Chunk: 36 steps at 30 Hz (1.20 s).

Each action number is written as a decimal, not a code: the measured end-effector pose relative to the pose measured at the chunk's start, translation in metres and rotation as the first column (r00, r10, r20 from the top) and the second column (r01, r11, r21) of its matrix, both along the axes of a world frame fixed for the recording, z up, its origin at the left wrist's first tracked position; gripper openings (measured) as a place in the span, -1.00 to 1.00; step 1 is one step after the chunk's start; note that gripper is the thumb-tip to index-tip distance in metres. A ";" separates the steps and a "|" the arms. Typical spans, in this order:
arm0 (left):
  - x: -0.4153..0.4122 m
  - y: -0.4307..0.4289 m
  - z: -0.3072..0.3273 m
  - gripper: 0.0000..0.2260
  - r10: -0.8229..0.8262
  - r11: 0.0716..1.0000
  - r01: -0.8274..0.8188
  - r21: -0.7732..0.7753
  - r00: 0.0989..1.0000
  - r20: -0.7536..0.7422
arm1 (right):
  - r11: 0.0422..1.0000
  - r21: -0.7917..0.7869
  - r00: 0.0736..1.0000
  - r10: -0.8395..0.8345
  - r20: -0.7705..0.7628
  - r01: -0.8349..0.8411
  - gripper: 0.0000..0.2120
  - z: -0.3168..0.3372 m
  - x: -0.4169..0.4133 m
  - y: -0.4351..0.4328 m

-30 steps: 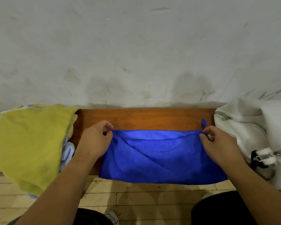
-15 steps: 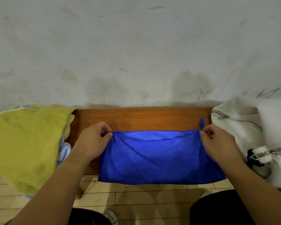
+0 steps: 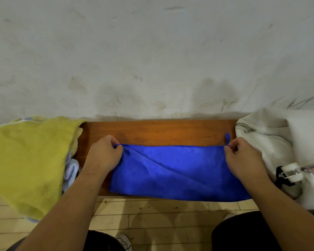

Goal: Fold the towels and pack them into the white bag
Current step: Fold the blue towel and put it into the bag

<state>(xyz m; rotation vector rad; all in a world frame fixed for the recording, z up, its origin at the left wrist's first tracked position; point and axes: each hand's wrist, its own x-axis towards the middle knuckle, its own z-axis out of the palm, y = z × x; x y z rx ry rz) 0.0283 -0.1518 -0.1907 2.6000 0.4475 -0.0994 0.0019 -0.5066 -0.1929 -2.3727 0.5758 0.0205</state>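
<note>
Blue towel [image 3: 178,171] lies flat on the wooden bench [image 3: 161,131], its near edge hanging just over the bench's front. Left hand [image 3: 103,154] pinches the far-left corner; right hand [image 3: 243,160] pinches the far-right corner, by the loop. Step, as I judge it: squaring a lengthwise fold. Next move calls for bringing one end across to the other, edges matched. White bag [image 3: 272,142] sits at the bench's right end; yellow towel [image 3: 29,156] is heaped at its left end.

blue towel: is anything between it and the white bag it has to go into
Nothing visible blocks the way. The blue towel lies on the bench, and the white bag sits right beside its right end; only the right hand, pinching that corner, lies between. Whether the bag's zipper is open cannot be told.
</note>
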 end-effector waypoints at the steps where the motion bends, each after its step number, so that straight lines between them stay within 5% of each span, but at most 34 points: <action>1: 0.000 0.000 0.001 -0.95 -0.040 0.999 0.040 0.004 0.999 -0.028 | 1.000 -0.008 1.000 0.008 -0.022 -0.009 -0.90 0.001 0.000 0.000; 10: -0.010 0.005 0.008 -0.92 -0.230 0.967 0.242 0.084 0.965 -0.127 | 0.985 -0.117 0.985 0.113 -0.134 -0.129 -0.83 0.002 -0.004 0.001; 18: -0.008 0.020 0.015 -0.96 -0.096 0.965 0.092 -0.247 0.995 -0.002 | 0.987 -0.083 0.983 0.146 0.109 -0.137 -0.91 0.011 -0.006 0.005; 25: -0.006 0.026 0.028 -0.87 0.070 0.736 -0.024 -0.677 0.997 0.041 | 0.977 0.212 0.983 -0.045 0.181 0.005 -0.91 0.017 -0.002 -0.005; 32: -0.004 0.016 0.041 -0.88 0.215 0.514 -0.125 -0.848 0.976 -0.013 | 0.952 0.306 0.970 -0.092 0.226 0.019 -0.86 0.014 0.003 -0.012; 36: -0.005 0.014 0.044 -0.86 0.255 0.473 -0.165 -0.866 0.966 -0.045 | 0.923 0.383 0.966 -0.140 0.219 0.047 -0.92 0.013 0.005 -0.013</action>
